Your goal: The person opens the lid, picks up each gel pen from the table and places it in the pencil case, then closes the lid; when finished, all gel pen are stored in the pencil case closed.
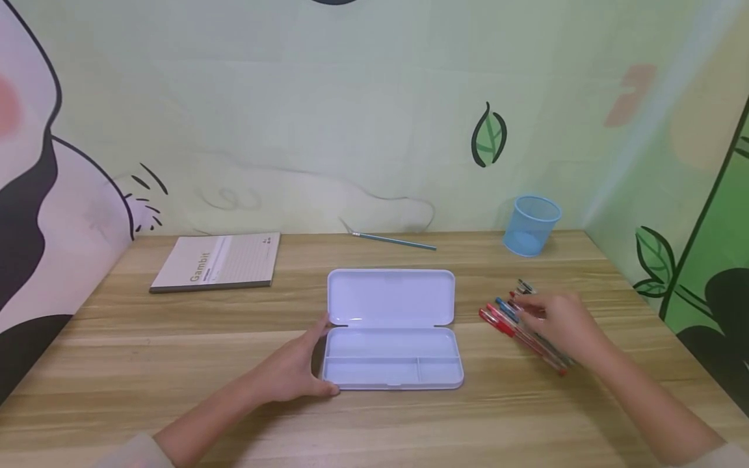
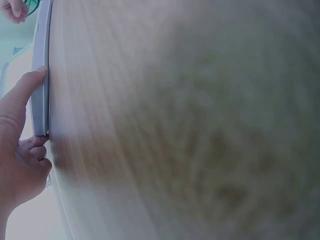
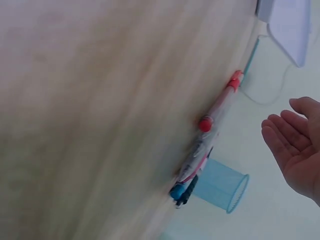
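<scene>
An empty, pale lilac pencil case [image 1: 392, 339] lies unfolded on the table, its lid toward the wall and its compartments toward me. My left hand [image 1: 292, 367] holds it by the left end, thumb at the front corner and fingers near the hinge side. In the left wrist view, the thumb [image 2: 32, 82] presses the case's edge [image 2: 40, 112]. To the right lies a bunch of pens, among them a red pen [image 1: 497, 323] and a blue-capped pen [image 1: 506, 309]. Over this bunch hovers my right hand [image 1: 562, 325], fingers loosely bent; the right wrist view shows it apart from the pens.
A light blue mesh pen cup [image 1: 531, 227] stands at the back right by the wall. A thin blue paintbrush [image 1: 394, 241] lies along the back edge behind the case. At the back left is a notebook [image 1: 234, 260]. Printed cloth walls bound the table.
</scene>
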